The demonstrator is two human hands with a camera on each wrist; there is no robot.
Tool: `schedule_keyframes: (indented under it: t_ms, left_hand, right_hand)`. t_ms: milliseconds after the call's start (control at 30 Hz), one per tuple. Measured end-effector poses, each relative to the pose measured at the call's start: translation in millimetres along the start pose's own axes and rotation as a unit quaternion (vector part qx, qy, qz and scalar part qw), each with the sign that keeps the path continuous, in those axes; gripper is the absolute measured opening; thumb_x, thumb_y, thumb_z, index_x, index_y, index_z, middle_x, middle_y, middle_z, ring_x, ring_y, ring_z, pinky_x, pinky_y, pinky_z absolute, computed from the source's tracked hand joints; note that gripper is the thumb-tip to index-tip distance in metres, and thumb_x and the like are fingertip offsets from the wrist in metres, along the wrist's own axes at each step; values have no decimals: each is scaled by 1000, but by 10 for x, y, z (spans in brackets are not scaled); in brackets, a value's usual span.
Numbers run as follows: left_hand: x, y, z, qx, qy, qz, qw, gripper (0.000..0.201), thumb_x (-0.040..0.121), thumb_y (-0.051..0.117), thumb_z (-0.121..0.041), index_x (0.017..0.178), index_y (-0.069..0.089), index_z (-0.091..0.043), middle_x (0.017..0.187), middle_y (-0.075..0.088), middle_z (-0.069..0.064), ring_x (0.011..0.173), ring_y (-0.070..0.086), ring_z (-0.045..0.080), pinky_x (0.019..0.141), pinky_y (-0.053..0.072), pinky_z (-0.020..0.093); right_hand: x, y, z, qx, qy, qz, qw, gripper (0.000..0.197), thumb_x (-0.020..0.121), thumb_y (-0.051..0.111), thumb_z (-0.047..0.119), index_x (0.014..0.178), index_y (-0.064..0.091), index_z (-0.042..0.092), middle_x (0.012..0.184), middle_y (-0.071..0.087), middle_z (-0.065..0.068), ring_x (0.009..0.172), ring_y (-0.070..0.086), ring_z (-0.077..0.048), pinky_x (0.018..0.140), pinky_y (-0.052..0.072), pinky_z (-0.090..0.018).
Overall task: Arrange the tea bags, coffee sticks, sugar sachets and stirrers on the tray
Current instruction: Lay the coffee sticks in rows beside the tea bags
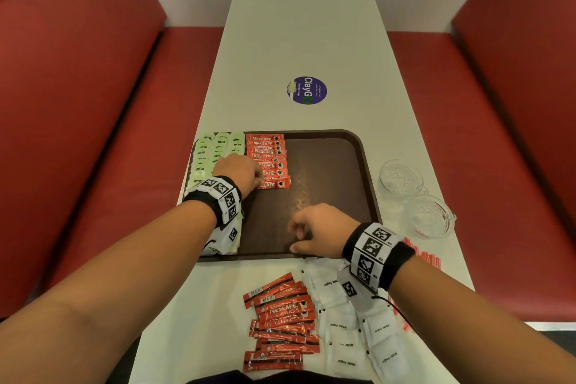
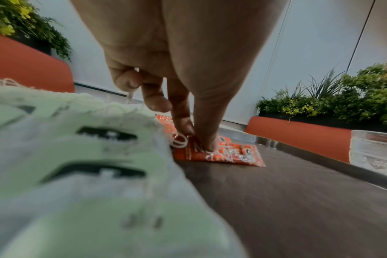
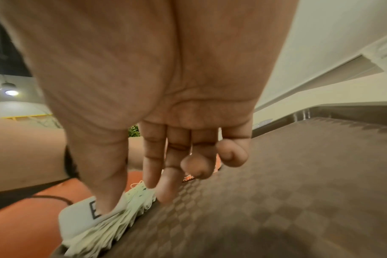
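A brown tray [image 1: 327,181] holds rows of green tea bags [image 1: 215,150] on its left and a column of red coffee sticks [image 1: 268,153] beside them. My left hand [image 1: 260,179] pinches the left end of the nearest coffee stick [image 2: 221,155] with thumb and index finger as it lies on the tray. Empty, my right hand [image 1: 296,234] hovers over the tray's front part [image 3: 276,192] with fingers loosely curled. Loose coffee sticks [image 1: 280,321], white sugar sachets [image 1: 352,337] and red stirrers [image 1: 427,256] lie on the table in front of the tray.
Two glass cups [image 1: 400,179] [image 1: 430,217] stand right of the tray. A purple round sticker [image 1: 307,90] is on the white table beyond it. Red benches [image 1: 109,134] flank the table. The tray's right half is bare.
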State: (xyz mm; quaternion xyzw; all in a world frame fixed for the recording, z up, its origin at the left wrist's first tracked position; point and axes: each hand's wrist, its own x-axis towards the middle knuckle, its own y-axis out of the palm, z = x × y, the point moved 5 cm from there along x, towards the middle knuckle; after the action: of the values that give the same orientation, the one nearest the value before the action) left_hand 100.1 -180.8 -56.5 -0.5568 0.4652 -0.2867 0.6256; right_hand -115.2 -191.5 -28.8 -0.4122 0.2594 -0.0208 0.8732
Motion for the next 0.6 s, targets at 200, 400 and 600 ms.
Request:
schedule_keyframes:
  t_ms: [200,400,600]
  left_hand:
    - [-108,-89,-18,-47,-11,-16,999,16,89,67,-45,95,71,-31,92,70,-7,88,65,16,85,55,38]
    - [-722,-247,-242,-100,69,-41,992,14,90,65,-46,90,69,-33,85,63,-14,80,58,6,75,50,29]
    - [-1509,113,-400,-87,163,82,979,15,90,66,-43,97,70,-31,92,58,-13,84,54,7,76,44,25]
  right_hand:
    - [-63,224,166,-56,-27,54,997,36,83,76,45,113,68,28,97,66,12,88,62,-11,80,55,-33]
    - [-160,383,329,-108,-29,83,990,40,87,72,41,122,65,25,108,65,8,98,61,-16,86,53,-35]
    - [-237,555,442,-171,-34,91,980,35,81,75,47,108,68,24,103,67,3,92,62,-22,82,54,-38]
